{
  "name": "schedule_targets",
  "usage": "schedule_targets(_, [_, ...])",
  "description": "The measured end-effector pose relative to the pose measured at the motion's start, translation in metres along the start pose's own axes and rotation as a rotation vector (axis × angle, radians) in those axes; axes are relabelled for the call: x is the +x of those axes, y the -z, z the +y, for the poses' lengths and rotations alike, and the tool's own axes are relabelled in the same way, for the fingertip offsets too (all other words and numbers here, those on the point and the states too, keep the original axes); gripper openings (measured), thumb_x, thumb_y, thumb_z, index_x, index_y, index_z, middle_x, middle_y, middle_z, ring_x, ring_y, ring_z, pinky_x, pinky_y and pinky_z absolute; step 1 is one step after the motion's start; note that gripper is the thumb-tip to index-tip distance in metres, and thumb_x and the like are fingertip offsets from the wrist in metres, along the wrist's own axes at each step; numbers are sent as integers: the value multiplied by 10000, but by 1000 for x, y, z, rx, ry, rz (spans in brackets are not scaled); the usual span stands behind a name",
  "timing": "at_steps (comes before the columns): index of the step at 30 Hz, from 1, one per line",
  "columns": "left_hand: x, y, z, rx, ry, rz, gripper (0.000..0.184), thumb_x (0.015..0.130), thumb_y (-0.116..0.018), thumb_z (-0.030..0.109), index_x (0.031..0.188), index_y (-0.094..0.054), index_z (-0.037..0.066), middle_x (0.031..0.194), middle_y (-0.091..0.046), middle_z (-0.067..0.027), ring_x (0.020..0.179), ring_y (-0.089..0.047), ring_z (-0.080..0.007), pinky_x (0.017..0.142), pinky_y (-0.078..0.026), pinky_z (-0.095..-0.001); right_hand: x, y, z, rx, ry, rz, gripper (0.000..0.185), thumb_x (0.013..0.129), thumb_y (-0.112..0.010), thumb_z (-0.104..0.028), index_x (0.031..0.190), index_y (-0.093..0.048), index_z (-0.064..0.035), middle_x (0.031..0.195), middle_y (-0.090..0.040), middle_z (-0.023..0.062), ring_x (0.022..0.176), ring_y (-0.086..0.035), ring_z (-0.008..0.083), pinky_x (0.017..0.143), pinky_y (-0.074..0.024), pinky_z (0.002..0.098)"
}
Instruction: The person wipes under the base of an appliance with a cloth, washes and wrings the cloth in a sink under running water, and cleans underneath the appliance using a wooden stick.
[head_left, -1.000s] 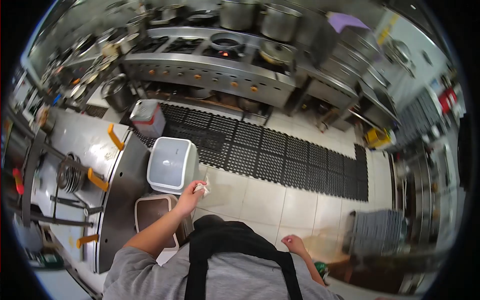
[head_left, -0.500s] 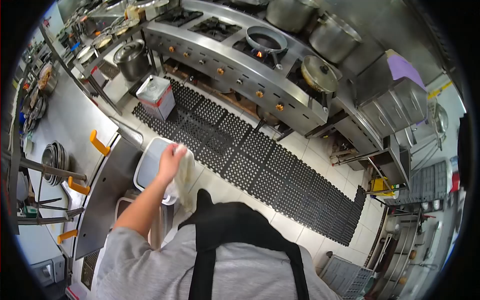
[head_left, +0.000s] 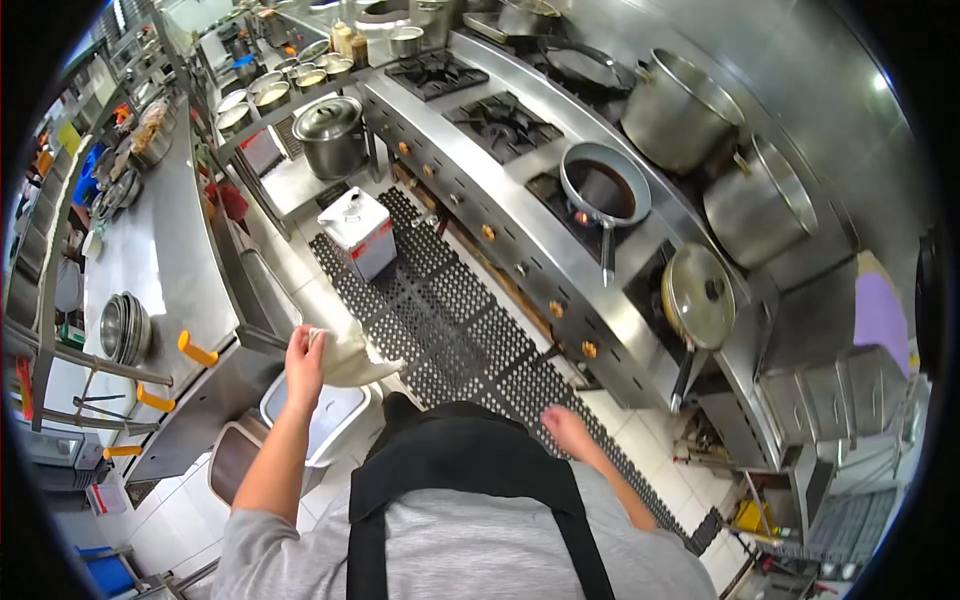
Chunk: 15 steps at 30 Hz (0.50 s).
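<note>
My left hand [head_left: 305, 365] pinches a cream-coloured cloth [head_left: 352, 362] by one end, and the cloth trails to the right above a light grey plastic bin [head_left: 340, 410]. My right hand [head_left: 568, 430] is at my right side over the dark mat, fingers curled in, with no object visible in it. A grey frying pan [head_left: 608, 245] with dark contents sits on a burner with a flame showing near its edge. Closer along the stove, a pan with a glass lid [head_left: 700, 290] rests, its handle toward me.
A white and red square tin [head_left: 362, 232] stands on the black rubber mat [head_left: 420, 310]. Tall pots [head_left: 680, 110] line the back of the stove [head_left: 480, 200]. On my left is a steel counter [head_left: 165, 240] with stacked bowls [head_left: 125, 328] and orange handles. A brown bin [head_left: 235, 465] sits beside the grey one.
My left hand has moved left and the cloth now swings out to the right. My right hand has come into view. The camera view has shifted, showing more of the stove.
</note>
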<state>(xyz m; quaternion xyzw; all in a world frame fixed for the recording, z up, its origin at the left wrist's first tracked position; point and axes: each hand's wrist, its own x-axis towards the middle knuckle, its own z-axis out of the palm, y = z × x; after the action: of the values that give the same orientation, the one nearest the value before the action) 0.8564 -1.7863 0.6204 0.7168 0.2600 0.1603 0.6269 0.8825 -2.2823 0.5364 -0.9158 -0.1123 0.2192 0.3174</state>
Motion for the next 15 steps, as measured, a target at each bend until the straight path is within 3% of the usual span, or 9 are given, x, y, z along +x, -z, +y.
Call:
schedule_targets(1, [4,0,-1,36,-27,65,162,909,-551,138,1027,-506,36,921,-564,-19,823,-501,-89,720,-404,-232,39,31,-36,36,86,4,176,846,-562,-199,862,-605,-29,831,-623,160,782,-598,337,693,-469,388])
schedule_targets(5, [16,5,11,58,-55,299,131,920,-512,139,1003,-486,41,879,-500,-18,818,-452,-102,768,-390,-244,176,110,-140,-61,417,102,148,842,-577,-181,863,-612,-39,848,-624,143,783,-599,323,685,-470,383])
schedule_targets(8, [37,24,-27,39,64,336,139,892,-511,119,1008,-473,53,899,-484,-20,835,-433,-109,780,-385,-254,246,143,-202,-59,431,102,117,831,-581,-164,861,-620,-58,864,-618,122,774,-609,290,683,-476,368])
schedule_targets(12, [85,26,-54,126,48,392,285,873,-489,62,1155,-445,65,1093,-480,-62,1001,-448,-150,903,-354,-283,331,155,-237,-44,443,150,107,806,-617,-163,840,-625,-61,726,-597,94,649,-571,240,605,-453,345])
schedule_targets(13, [101,26,-57,77,139,366,318,870,-479,49,1185,-443,75,1136,-474,-73,1060,-443,-166,945,-332,-295,354,154,-236,8,467,187,113,793,-633,-160,846,-630,-61,663,-576,80,599,-537,216,576,-436,335])
schedule_targets(15, [138,26,-54,-78,246,321,297,876,-483,59,1171,-459,90,1073,-505,-60,969,-474,-150,880,-374,-281,396,167,-243,60,369,168,124,808,-623,-160,877,-637,-58,645,-571,72,591,-532,175,569,-436,314])
